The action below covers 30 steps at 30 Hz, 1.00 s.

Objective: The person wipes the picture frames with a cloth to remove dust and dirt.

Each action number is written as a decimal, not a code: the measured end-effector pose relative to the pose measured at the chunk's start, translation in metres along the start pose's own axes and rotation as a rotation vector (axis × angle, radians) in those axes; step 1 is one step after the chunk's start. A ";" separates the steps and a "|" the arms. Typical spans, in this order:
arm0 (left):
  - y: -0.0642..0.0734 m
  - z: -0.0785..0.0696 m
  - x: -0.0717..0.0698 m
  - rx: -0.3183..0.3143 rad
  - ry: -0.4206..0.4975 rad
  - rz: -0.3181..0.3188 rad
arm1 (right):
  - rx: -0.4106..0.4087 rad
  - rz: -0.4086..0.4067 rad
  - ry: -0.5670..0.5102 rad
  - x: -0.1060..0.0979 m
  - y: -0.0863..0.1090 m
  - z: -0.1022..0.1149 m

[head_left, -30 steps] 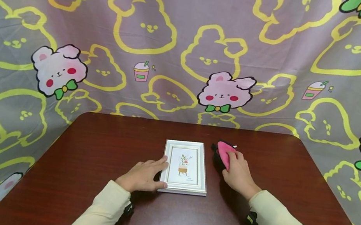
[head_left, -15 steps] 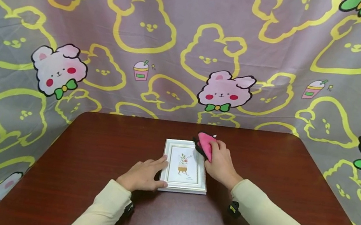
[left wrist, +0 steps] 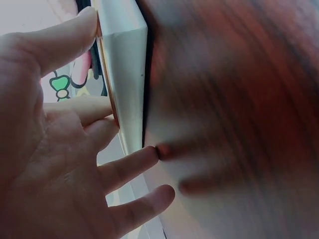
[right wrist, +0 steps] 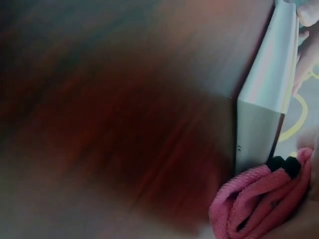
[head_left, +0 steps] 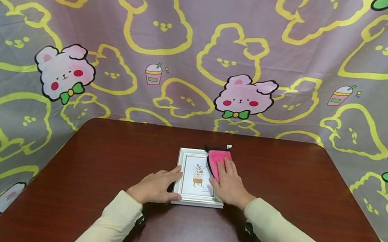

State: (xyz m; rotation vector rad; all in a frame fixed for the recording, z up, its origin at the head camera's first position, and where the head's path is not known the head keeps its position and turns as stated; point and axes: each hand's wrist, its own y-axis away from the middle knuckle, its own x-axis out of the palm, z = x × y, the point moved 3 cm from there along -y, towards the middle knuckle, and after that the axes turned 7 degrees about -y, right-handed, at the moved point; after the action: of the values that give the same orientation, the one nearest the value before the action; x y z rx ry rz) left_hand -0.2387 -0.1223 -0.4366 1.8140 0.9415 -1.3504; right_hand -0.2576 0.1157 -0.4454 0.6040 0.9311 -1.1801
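Observation:
A white picture frame [head_left: 198,198] lies on the table, showing a print of a plant in a brown pot. My left hand [head_left: 153,186] steadies its left side, thumb and fingertips on the border and fingers extended; in the left wrist view two other fingers [left wrist: 132,169] reach past the frame's edge. A folded pink cloth [head_left: 214,156] with black edging covers the upper right of the frame. My right hand [head_left: 231,186] presses on this cloth with its fingers laid fairly straight. In the right wrist view the folded cloth [right wrist: 249,204] bulges beside the frame's side [right wrist: 259,129].
The dark red-brown wooden table [head_left: 109,150] extends around the frame on all sides. A patterned fabric backdrop [head_left: 191,44] with cartoon bears hangs behind the table and along both sides.
My right hand has brought the pink cloth leftward from the table onto the frame's right side, and its fingers have flattened over it. My left hand keeps its place.

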 end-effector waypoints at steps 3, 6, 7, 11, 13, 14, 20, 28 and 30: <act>0.000 0.001 -0.001 -0.007 0.005 0.002 | 0.023 0.011 -0.018 0.002 0.000 0.000; 0.001 0.002 -0.001 -0.022 0.011 0.004 | 0.017 0.002 -0.018 0.003 -0.001 0.002; 0.001 0.002 0.000 -0.022 0.013 0.002 | 0.012 -0.005 -0.013 0.003 -0.001 0.001; 0.000 0.001 0.000 -0.016 0.023 -0.002 | -0.037 -0.076 -0.016 0.002 -0.003 0.000; 0.000 0.001 0.001 -0.014 0.029 -0.005 | -0.083 -0.134 -0.021 0.000 -0.003 0.001; 0.001 0.001 0.001 -0.017 0.034 -0.003 | -0.109 -0.161 -0.026 -0.001 -0.003 0.002; 0.001 0.001 0.000 -0.021 0.047 -0.007 | -0.102 -0.135 -0.003 0.000 -0.003 0.004; 0.000 0.001 0.000 -0.034 0.041 -0.013 | -0.036 -0.060 0.028 0.004 -0.002 0.002; -0.001 0.001 0.000 -0.035 0.039 -0.013 | -0.030 -0.053 0.031 0.005 -0.001 0.001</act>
State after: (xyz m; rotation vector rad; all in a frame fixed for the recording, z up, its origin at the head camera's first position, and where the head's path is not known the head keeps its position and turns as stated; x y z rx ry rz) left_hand -0.2398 -0.1226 -0.4368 1.8161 0.9926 -1.3025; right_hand -0.2578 0.1122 -0.4490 0.5779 0.9947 -1.2046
